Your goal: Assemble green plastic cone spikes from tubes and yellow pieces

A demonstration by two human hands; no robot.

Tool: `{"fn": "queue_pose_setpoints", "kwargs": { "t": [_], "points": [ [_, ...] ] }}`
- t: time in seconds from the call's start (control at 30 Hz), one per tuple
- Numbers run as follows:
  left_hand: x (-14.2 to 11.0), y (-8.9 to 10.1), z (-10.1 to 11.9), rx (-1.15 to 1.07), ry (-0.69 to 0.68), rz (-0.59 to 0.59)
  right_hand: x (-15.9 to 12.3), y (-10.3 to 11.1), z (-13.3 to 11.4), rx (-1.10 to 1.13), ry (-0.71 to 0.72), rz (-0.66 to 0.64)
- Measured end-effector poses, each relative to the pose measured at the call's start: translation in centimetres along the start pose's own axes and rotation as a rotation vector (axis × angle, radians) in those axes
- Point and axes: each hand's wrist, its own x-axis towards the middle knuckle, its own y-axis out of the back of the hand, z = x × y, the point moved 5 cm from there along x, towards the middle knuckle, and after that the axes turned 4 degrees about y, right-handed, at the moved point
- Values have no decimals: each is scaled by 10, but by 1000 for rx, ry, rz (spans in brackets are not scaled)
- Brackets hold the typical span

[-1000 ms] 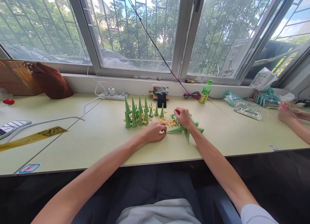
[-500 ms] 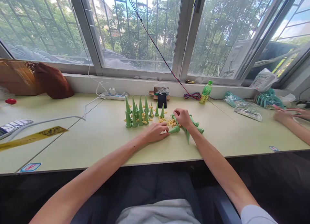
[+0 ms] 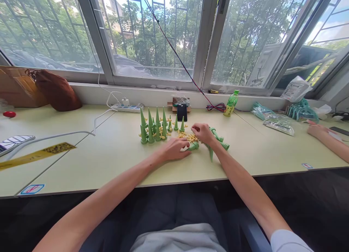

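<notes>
My left hand (image 3: 175, 148) rests on the table with its fingers curled around the narrow end of a green plant watering spike (image 3: 194, 146), whose wide end points right. Just above it, my right hand (image 3: 203, 132) has its fingertips pinched together over a pile of small yellow valve pieces (image 3: 185, 136); whatever they hold is hidden. More green spikes (image 3: 224, 146) lie loose under and beside my right wrist. To the left stands a group of upright green spikes (image 3: 151, 134), several with yellow pieces sticking out of their sides.
A black phone (image 3: 182, 112) leans on a small box behind the pile. A green drink bottle (image 3: 231, 103) and a power strip (image 3: 128, 108) stand along the back. A white cable (image 3: 67, 133) crosses the left side. At the far right is another person's hand (image 3: 316, 129) near packaged goods.
My right hand has moved slightly left, over the yellow pieces. The spike at my left hand has shifted a little left, further into the fingers. The other person's hands have moved.
</notes>
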Motion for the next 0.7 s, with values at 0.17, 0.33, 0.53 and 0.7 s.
{"fn": "queue_pose_setpoints", "kwargs": {
  "t": [0.17,0.33,0.53,0.7],
  "points": [
    [0,-3,-1,-25,-1,-14,-1,-2,-7,44,32,-50],
    [1,1,-5,-62,21,-5,-2,-3,-9,46,4,-84],
    [-2,8,-12,-125,34,-18,-2,-3,-14,55,2,-114],
    [-3,8,-13,-103,27,-56,-5,-11,-14,151,-6,-210]
  ]
}}
